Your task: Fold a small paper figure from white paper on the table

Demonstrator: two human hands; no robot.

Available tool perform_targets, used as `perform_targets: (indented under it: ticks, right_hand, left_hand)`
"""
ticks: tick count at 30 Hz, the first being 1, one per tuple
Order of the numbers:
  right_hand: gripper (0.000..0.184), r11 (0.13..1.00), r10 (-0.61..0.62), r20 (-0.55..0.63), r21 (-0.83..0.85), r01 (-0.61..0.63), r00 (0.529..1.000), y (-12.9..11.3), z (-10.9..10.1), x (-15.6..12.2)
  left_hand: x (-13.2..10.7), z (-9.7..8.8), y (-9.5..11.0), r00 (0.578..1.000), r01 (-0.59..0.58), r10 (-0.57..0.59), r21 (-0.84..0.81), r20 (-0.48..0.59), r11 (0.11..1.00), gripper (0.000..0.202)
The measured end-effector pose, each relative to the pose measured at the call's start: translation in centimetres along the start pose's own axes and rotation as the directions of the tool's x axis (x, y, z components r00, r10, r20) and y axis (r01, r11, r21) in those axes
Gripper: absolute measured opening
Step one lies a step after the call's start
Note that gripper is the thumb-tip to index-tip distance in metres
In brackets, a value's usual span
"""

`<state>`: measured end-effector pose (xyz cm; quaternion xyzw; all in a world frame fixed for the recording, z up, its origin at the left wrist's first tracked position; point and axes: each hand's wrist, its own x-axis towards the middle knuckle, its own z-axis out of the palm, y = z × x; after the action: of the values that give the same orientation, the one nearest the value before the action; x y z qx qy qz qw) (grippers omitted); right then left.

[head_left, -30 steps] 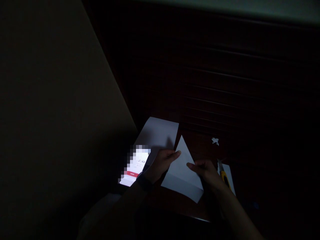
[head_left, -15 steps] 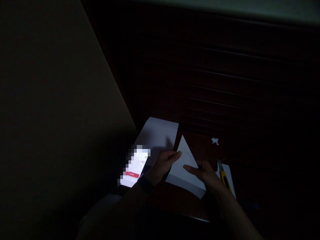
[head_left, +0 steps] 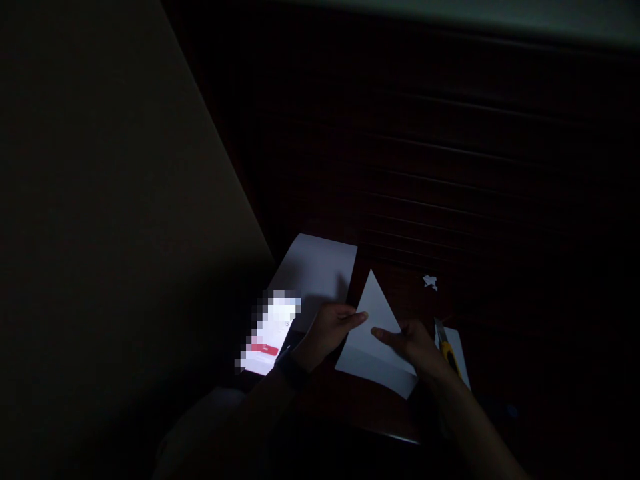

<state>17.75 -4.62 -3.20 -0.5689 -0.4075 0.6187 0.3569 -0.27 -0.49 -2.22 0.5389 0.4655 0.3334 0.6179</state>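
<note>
A white sheet of paper [head_left: 376, 353], folded to a point at the top with a strip along its lower edge, is held between my two hands. My left hand [head_left: 333, 332] grips its left edge, thumb on the front face and the other fingers mostly behind. On the right edge my right hand [head_left: 415, 347] pinches it the same way, its thumb lying across the front. A dark band circles my left wrist. To the right of my right hand lies a yellow utility knife [head_left: 450, 353] with its blade showing, on top of another white paper [head_left: 461, 353].
A lit phone [head_left: 267, 343], partly pixelated, lies left of my left hand. Behind it is a larger white sheet [head_left: 320, 267]. Small white paper scraps [head_left: 430, 283] sit at the back right of the dark wooden table [head_left: 360, 413]. The surroundings are very dim.
The folded paper and both hands have shifted slightly to the right. Both hands keep their hold on it.
</note>
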Motion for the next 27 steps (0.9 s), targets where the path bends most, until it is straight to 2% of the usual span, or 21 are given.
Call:
perform_targets:
  ticks: [10, 19, 27]
  right_hand:
    - [0.039, 1.0, -0.009, 0.019, 0.025, 0.008, 1.0, 0.14, -0.02, 0.03]
    - [0.042, 0.999, -0.001, 0.009, 0.051, 0.001, 1.0, 0.73, -0.69, 0.38]
    - [0.04, 0.996, 0.012, 0.009, 0.084, -0.012, 1.0, -0.08, -0.27, 0.07]
  left_hand:
    - [-0.09, -0.17, 0.02, 0.999, -0.002, 0.002, 0.017, 0.046, 1.0, 0.034]
    - [-0.13, -0.09, 0.09, 0.999, 0.021, -0.02, -0.011, 0.044, 1.0, 0.031]
    - [-0.03, -0.22, -0.28, 0.995, 0.034, -0.035, 0.019, 0.094, 0.999, 0.033]
